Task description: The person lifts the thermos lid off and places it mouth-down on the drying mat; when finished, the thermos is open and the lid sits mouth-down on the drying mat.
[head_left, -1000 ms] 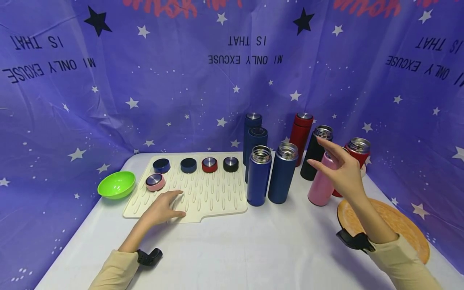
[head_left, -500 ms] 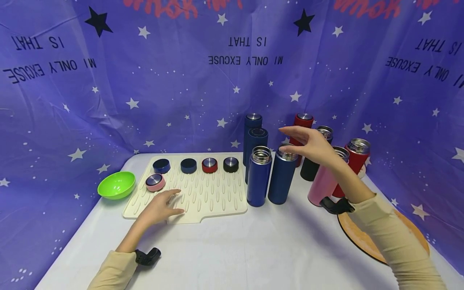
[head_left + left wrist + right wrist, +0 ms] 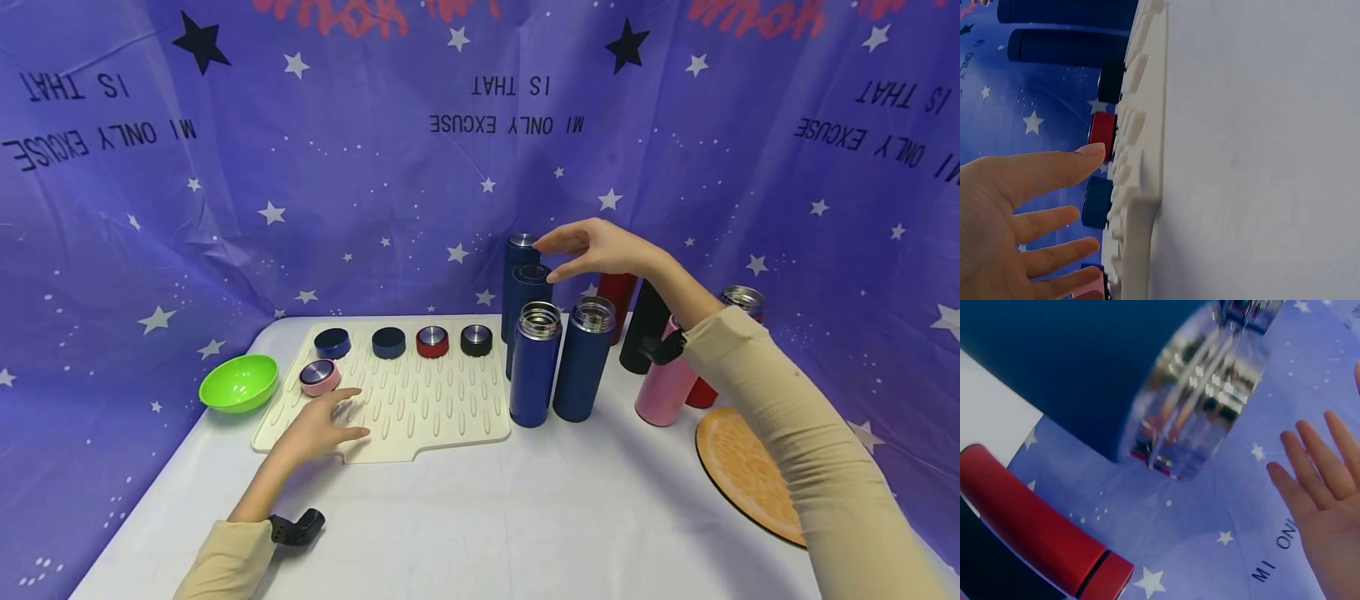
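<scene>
Step, we judge: reaching for a dark blue bottle (image 3: 528,292), one o'clock | our left hand (image 3: 312,427), right hand (image 3: 600,247): loosely spread, empty | next likely calls for: lowering, gripping it

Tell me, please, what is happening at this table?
A person's right hand is held out beside a lidded navy bottle, gripping nothing; whether it touches the bottle, I cannot tell. The left hand, also empty, is near the pink lid, one of five lids lying on the cream ridged mat. A blue bottle nearby stands uncapped.
</scene>
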Tool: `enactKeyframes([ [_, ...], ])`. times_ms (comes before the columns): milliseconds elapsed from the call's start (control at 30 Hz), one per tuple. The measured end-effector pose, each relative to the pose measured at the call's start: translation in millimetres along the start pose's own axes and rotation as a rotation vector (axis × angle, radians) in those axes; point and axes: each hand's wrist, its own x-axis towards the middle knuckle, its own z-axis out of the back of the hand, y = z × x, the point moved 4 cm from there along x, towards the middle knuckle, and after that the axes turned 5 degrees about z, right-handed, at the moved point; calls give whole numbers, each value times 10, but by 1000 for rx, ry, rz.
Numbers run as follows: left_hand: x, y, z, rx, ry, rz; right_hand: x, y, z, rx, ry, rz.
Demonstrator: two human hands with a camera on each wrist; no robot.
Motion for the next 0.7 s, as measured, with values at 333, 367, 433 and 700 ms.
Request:
enactKeyframes([
  [333,-37,113,120,-9,-25,30,322,-93,-45,-26,161,-41],
  [367,-42,120,119,-7,-20,33,345,-101,-57,-36,182,-54],
  [433,-52,137,112,-7,-10,41,393,-123,-82,-55,220,-78],
  [700,-39,205,80,-5,0,57,533,-173,-133,-94,308,-110],
])
